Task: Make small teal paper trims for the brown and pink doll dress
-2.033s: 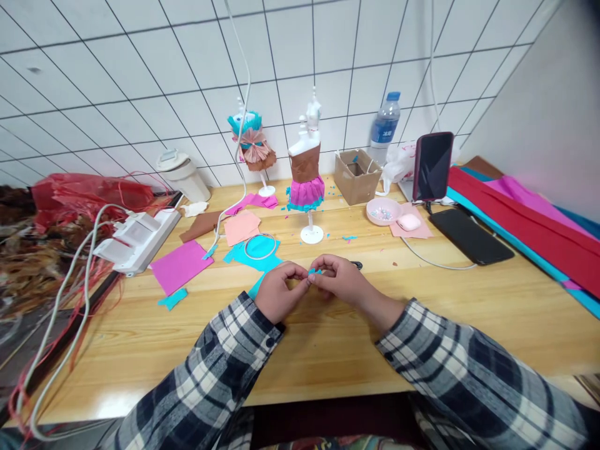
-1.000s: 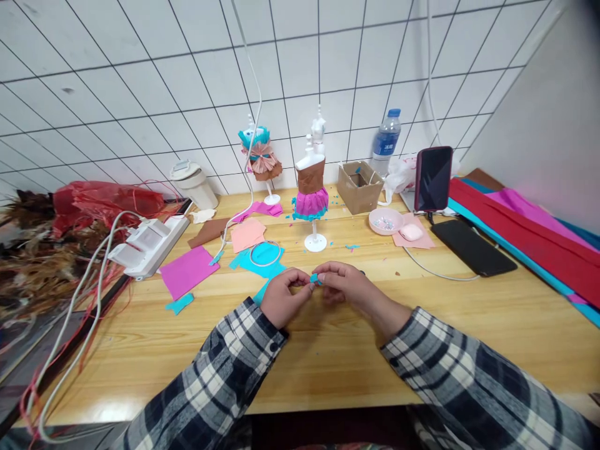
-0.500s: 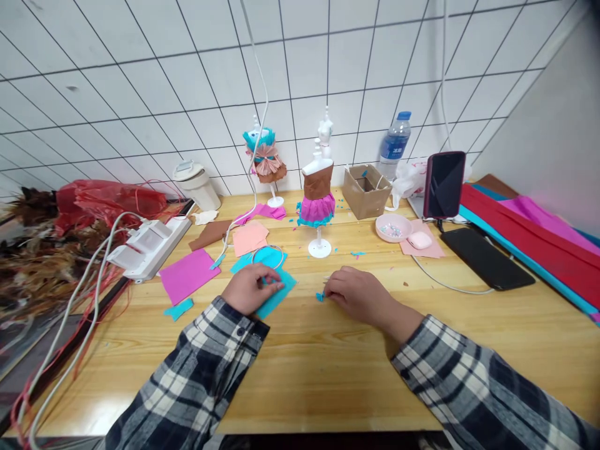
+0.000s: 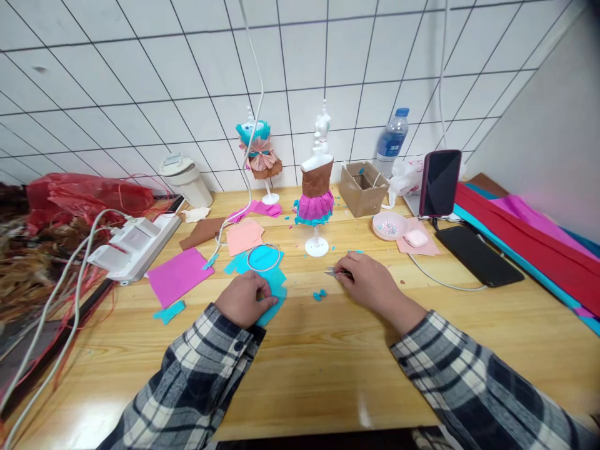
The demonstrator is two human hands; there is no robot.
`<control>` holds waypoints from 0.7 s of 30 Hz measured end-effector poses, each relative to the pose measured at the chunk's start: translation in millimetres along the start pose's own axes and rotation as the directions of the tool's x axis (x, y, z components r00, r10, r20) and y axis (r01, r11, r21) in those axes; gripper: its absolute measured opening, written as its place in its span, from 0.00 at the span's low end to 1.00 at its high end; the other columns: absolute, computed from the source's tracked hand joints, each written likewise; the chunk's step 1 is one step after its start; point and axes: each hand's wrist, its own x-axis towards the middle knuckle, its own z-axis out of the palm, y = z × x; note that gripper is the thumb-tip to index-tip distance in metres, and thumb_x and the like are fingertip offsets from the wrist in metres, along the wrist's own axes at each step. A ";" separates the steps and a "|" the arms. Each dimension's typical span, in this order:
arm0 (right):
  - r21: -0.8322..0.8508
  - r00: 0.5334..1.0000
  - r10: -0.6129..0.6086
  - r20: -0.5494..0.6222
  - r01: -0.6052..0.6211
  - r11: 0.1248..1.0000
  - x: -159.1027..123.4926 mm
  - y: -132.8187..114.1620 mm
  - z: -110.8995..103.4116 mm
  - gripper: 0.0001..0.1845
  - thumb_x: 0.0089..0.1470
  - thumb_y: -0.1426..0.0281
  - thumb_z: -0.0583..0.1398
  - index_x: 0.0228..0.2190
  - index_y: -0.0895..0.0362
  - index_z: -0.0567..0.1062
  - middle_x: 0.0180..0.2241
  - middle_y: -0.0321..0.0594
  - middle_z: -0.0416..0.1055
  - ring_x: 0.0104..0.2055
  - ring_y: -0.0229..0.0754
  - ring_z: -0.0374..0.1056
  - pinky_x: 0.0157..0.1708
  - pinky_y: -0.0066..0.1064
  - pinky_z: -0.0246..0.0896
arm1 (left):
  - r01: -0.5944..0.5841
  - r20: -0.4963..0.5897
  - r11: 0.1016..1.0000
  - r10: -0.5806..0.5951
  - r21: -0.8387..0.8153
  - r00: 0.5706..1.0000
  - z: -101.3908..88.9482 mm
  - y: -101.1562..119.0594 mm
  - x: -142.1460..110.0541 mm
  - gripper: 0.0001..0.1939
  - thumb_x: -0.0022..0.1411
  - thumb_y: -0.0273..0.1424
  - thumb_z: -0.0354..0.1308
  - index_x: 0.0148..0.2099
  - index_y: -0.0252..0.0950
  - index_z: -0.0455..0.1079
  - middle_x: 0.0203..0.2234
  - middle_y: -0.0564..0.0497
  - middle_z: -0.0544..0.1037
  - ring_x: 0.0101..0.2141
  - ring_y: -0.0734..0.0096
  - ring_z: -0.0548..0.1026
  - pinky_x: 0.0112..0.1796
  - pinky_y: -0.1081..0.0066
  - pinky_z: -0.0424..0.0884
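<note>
My left hand point(image 4: 246, 300) is at the blue crepe paper point(image 4: 280, 292), fingers curled and thumb against its edge; the fingertips are partly hidden. In my right hand point(image 4: 368, 281) is a small pair of scissors point(image 4: 330, 272), pointed blades toward the left, handles covered by my fingers. A small blue crepe paper bow point(image 4: 319, 294) lies on the table between my hands. Behind it stands a white dress form point(image 4: 317, 247) with a brown top and a pink skirt edged in blue. A thin ring point(image 4: 263, 269) rests on the blue paper.
Pink paper point(image 4: 180, 276), peach paper point(image 4: 244, 236) and a power strip point(image 4: 145, 247) are on the left. A second dressed form point(image 4: 264, 164) stands at the back. A cardboard box point(image 4: 363, 199), a pink dish point(image 4: 390, 235) and phones point(image 4: 479, 255) are on the right.
My right hand has let go of the blue bow, which now lies on the table, and has moved slightly up and right with the scissors showing. My left hand stays at the blue paper.
</note>
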 end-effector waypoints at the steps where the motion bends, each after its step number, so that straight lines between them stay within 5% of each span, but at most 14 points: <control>1: 0.054 1.000 -0.005 -0.026 0.007 0.998 -0.8 -3.3 1.2 0.05 0.56 0.71 0.57 0.33 0.54 0.74 0.34 0.39 0.71 0.38 0.42 0.66 0.35 0.31 0.56 | -0.001 -0.006 0.999 0.000 -0.052 1.000 1.1 3.1 -0.4 0.10 0.50 0.39 0.60 0.25 0.38 0.70 0.24 0.51 0.71 0.28 0.66 0.69 0.30 0.69 0.62; 5: 0.265 0.990 -0.051 -0.131 0.085 0.960 -6.4 -21.4 4.0 0.07 0.56 0.68 0.58 0.38 0.55 0.73 0.35 0.39 0.72 0.39 0.40 0.67 0.39 0.31 0.59 | -0.017 -0.058 0.932 -0.004 -0.362 0.998 7.4 16.4 -2.8 0.11 0.54 0.41 0.57 0.31 0.38 0.66 0.19 0.57 0.69 0.22 0.73 0.65 0.25 0.73 0.60; 8: 0.224 0.984 -0.069 -0.166 0.106 0.969 -9.2 -24.3 1.8 0.07 0.56 0.68 0.58 0.37 0.55 0.73 0.36 0.40 0.72 0.41 0.42 0.66 0.42 0.33 0.59 | -0.038 -0.111 0.891 -0.014 -0.453 0.994 8.7 16.9 -2.2 0.13 0.54 0.40 0.57 0.38 0.38 0.65 0.17 0.60 0.66 0.20 0.75 0.63 0.23 0.75 0.59; 14: -0.023 0.985 0.084 -0.148 -0.089 0.996 -8.7 4.7 -5.4 0.10 0.54 0.66 0.60 0.38 0.55 0.74 0.37 0.44 0.70 0.43 0.48 0.64 0.42 0.37 0.56 | 0.056 -0.385 0.957 -0.168 -0.285 0.908 -3.1 -14.6 6.9 0.22 0.57 0.41 0.54 0.52 0.38 0.63 0.23 0.56 0.71 0.25 0.69 0.70 0.29 0.71 0.64; 21: -0.021 0.989 0.148 -0.027 -0.148 0.989 -7.3 10.0 -1.7 0.06 0.51 0.65 0.61 0.30 0.54 0.73 0.34 0.41 0.69 0.39 0.45 0.64 0.36 0.34 0.54 | 0.278 -0.483 0.950 -0.179 0.141 0.857 -17.4 -38.1 6.9 0.29 0.55 0.33 0.55 0.59 0.35 0.61 0.42 0.40 0.74 0.43 0.50 0.70 0.41 0.59 0.64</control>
